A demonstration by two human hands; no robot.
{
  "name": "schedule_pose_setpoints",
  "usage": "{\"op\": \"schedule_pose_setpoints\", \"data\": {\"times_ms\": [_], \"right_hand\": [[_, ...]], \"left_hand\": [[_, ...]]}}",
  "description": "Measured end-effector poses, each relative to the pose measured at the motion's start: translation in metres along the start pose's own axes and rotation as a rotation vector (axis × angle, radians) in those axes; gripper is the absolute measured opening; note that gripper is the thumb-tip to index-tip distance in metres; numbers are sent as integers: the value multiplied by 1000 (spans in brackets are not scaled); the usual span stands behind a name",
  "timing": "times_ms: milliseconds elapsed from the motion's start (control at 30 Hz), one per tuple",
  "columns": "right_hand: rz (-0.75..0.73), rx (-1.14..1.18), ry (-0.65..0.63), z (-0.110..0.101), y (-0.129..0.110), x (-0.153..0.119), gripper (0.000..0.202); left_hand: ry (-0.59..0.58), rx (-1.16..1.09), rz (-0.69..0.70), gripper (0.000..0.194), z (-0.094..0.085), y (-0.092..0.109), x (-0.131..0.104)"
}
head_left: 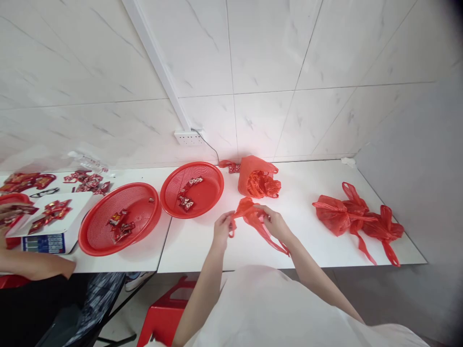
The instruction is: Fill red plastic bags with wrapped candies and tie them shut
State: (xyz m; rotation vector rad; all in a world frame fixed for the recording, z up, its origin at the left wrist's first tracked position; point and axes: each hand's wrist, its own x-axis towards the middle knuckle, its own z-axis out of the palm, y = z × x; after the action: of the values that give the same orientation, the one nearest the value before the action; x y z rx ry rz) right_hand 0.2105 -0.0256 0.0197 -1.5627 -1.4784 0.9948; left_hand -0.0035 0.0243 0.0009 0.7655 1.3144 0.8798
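A thin red plastic bag [255, 221] is stretched between my two hands above the white table. My left hand [223, 229] pinches its left side, where a small loop hangs below the fingers. On the other side my right hand [274, 223] grips it, and a long strip of the bag trails down under the wrist. Just beyond my hands stands a larger red bag [249, 173] stuffed with crumpled red plastic bags [263, 184]. To the left, a red plastic basket [193, 208] holds a few wrapped packets [186, 201].
Tied red bags [334, 214] lie at the table's right end. A second red basket [139, 238] with packets sits left, beside a white scale [77, 207] bearing packets. A co-worker's arm [34, 265] reaches there. A red stool [164, 313] is below; a power socket [189, 138] is on the wall.
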Motion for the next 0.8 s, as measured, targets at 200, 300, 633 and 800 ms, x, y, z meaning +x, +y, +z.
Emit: {"op": "schedule_pose_setpoints", "data": {"times_ms": [200,300,633,800], "right_hand": [[222,-155,106,-22,24,2,34],[215,-143,91,-15,21,1,29],[83,-18,-152,17,-16,-4,28],[172,-183,-142,3,3,0,27]], "left_hand": [[272,-134,-172,15,-50,9,10],[386,-34,-61,18,-43,6,-3],[-291,829,156,9,26,-19,-31],[-58,860,-12,15,1,-44,12]]}}
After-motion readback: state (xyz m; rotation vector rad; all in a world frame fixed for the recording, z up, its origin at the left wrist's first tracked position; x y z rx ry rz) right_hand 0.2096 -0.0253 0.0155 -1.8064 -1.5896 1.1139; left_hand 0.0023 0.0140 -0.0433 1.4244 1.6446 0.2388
